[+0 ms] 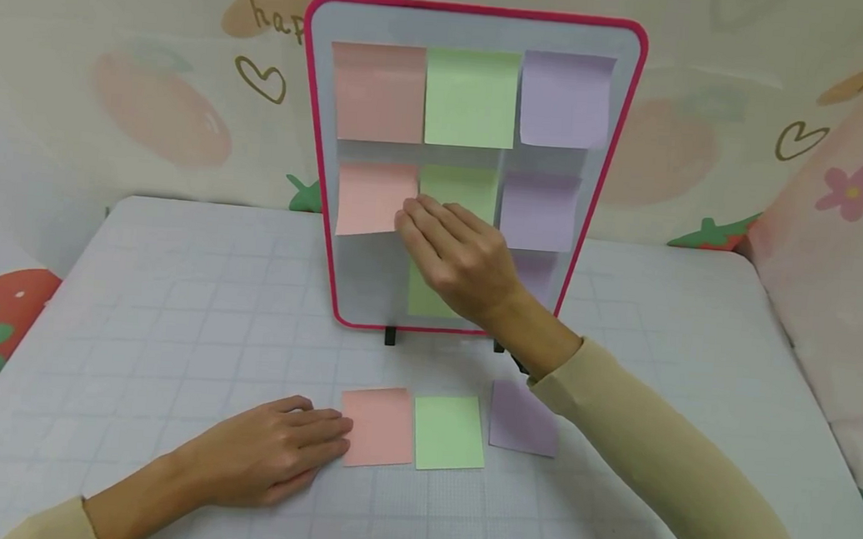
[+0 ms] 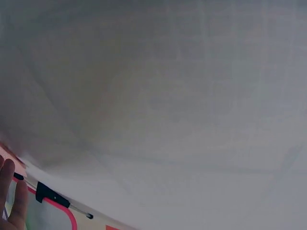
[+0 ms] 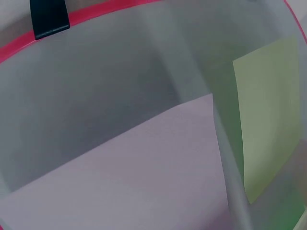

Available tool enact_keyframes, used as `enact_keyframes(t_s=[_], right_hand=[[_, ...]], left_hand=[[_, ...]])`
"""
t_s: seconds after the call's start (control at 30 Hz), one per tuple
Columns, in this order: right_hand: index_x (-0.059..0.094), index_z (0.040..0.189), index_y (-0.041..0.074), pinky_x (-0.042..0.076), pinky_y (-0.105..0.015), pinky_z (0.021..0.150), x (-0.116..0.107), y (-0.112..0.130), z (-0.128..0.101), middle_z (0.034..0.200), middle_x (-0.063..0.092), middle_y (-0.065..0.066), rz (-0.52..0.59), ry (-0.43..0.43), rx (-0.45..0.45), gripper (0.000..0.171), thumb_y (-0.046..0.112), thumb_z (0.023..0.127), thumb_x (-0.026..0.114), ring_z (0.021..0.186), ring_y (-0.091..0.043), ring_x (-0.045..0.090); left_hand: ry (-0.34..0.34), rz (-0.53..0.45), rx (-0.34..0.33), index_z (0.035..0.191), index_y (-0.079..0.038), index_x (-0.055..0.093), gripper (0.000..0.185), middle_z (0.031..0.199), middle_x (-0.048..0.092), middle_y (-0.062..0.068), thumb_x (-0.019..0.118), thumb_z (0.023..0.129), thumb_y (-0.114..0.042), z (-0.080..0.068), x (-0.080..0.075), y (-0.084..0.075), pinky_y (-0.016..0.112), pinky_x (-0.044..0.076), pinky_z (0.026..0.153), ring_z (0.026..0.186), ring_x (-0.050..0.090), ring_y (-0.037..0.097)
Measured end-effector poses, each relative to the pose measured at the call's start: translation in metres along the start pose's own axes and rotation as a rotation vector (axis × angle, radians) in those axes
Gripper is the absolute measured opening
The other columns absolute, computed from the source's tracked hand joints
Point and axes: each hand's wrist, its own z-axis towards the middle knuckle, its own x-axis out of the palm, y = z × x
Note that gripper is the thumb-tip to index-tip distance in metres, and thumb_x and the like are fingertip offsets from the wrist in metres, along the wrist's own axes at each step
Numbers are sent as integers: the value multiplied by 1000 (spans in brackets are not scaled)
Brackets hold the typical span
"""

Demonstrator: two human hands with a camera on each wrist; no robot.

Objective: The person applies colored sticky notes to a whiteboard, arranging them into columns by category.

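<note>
My right hand (image 1: 462,259) is up at a pink-rimmed whiteboard (image 1: 370,286), fingertips at the right edge of the pink sticky note (image 1: 372,198) in the middle row, seeming to pinch it. Its lower edge slants up toward the hand; the thumb is hidden. In the right wrist view, the same pink note (image 3: 134,167) has a bent lower edge near its free corner, beside a green note (image 3: 268,120). Low on the table, my left hand (image 1: 276,451) rests with fingertips touching the left edge of another pink sticky note (image 1: 379,427).
A green note (image 1: 450,434) and a purple note (image 1: 522,419) lie right of the pink one on the table. The board's top row holds pink (image 1: 379,92), green (image 1: 471,97) and purple (image 1: 566,101) notes. Black feet (image 1: 390,336) prop the board.
</note>
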Motion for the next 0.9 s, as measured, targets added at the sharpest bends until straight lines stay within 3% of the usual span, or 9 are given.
enact_keyframes(t_s=[0.13, 0.27, 0.4, 0.5, 0.6, 0.7, 0.9], right_hand=[[74, 99, -2, 58, -33, 80, 0, 1, 0, 99, 75, -13, 5, 16, -4, 11, -3, 92, 66, 92, -25, 73], [74, 99, -2, 58, -33, 81, 0, 2, -1, 100, 75, -13, 1, 32, -4, 11, -3, 92, 66, 93, -25, 73], [74, 99, -2, 58, -33, 81, 1, 2, -3, 99, 75, -13, 0, 48, -6, 11, -3, 92, 66, 93, -25, 73], [74, 98, -2, 58, -33, 81, 1, 2, -3, 99, 75, -13, -4, 58, -8, 10, -3, 92, 66, 94, -25, 73], [74, 97, -2, 58, -33, 81, 1, 2, -3, 99, 75, -12, -18, 67, -4, 10, -2, 92, 66, 94, -25, 73], [74, 96, -2, 58, -33, 81, 2, 1, -4, 98, 75, -13, -33, 79, -1, 10, -2, 93, 64, 95, -25, 72], [72, 97, -2, 54, -35, 91, 3, 1, -2, 101, 75, -12, -41, 98, -4, 10, -2, 94, 62, 102, -26, 70]], left_hand=[[-79, 45, -23, 112, -6, 72, 45, 110, 72, 6, 30, 104, -21, 10, -13, 9, 37, 55, 81, 93, 70, 17], [-228, 104, -136, 108, 0, 73, 43, 102, 74, 11, 35, 103, -21, 25, -38, 34, 42, 57, 76, 86, 71, 23], [-401, 177, -236, 109, 5, 71, 37, 103, 73, 17, 42, 100, -16, 39, -60, 60, 48, 57, 75, 86, 70, 32], [-482, 250, -272, 115, 7, 69, 36, 113, 70, 21, 44, 97, -11, 48, -73, 74, 50, 55, 78, 95, 68, 37], [-471, 298, -318, 129, 6, 62, 42, 131, 62, 19, 40, 96, -9, 58, -82, 86, 53, 49, 89, 116, 61, 38], [-393, 326, -362, 141, 3, 52, 48, 147, 50, 15, 37, 97, -10, 67, -86, 96, 56, 40, 100, 135, 46, 35], [-302, 372, -445, 146, -3, 48, 51, 154, 43, 9, 50, 95, -7, 79, -81, 109, 60, 29, 109, 145, 34, 29]])
